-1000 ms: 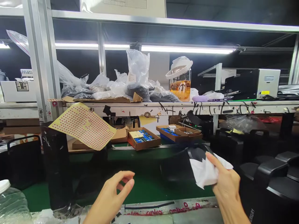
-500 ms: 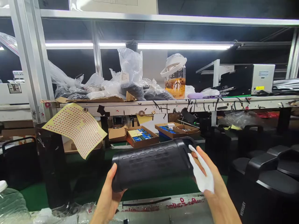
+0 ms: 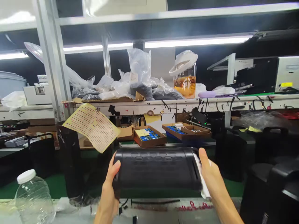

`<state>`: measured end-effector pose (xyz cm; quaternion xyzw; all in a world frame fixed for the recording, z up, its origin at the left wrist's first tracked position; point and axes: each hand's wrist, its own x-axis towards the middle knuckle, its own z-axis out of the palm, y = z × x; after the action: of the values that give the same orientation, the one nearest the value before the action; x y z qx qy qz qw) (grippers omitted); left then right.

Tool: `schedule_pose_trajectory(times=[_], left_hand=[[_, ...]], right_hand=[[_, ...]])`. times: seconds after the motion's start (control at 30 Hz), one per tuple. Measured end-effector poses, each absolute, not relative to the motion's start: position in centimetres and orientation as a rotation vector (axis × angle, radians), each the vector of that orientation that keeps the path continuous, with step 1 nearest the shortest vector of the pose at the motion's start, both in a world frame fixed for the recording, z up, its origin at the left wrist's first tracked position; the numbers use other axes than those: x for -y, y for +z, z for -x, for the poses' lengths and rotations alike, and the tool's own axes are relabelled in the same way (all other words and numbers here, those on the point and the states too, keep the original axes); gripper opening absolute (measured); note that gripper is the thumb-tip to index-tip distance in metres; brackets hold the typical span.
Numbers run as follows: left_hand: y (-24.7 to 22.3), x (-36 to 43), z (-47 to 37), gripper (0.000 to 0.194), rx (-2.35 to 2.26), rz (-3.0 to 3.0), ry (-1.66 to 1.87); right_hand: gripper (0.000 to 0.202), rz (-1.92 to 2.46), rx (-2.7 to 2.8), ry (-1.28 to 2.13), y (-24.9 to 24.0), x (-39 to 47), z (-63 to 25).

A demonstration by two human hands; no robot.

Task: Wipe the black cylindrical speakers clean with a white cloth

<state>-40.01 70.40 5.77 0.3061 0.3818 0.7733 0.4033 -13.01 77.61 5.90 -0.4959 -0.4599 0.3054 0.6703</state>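
- Head view, left hand: the person's left hand is clamped on the left end of a black device, with the thumb on the near face and most fingers hidden behind it.
- Head view, right hand: the right hand is closed on a white cloth at the device's right end, with the cloth between palm and device; the thumb is at the upper corner and the other fingers are hidden.
- The device is held up level between the two hands, lengthwise across the view, in front of the green worktop. Raised oblong shapes run along its top.
- Behind it sit two cartons: the left carton holds blue parts with a yellow note on them, and the right carton holds more blue parts and a small white item.
- A yellow sheet with rows of red dots hangs below the shelf, left of the cartons.
- On the shelf, clear bags of dark contents stand left of a jar of amber liquid.
- A clear bottle with a white cap stands upright at lower left.
- More black devices stand at the right, partly blurred.
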Motion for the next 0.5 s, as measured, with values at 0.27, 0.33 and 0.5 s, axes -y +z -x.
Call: schedule_pose_trajectory(times=[0.27, 0.33, 0.5], left_hand=[[5.4, -70.6, 39.8, 0.061, -0.909, -0.729, 1.895], [5.2, -70.6, 39.9, 0.061, -0.900, -0.727, 1.876], [5.3, -70.1, 40.8, 0.061, -1.049, -0.752, 1.796]], right_hand=[[0.060, 1.168, 0.938, 0.857, 6.7, -77.8, 12.4], [0.060, 1.206, 0.965, 0.883, 6.9, -77.7, 12.1], [0.063, 1.257, 1.084, 0.679, 6.3, -76.9, 11.1]])
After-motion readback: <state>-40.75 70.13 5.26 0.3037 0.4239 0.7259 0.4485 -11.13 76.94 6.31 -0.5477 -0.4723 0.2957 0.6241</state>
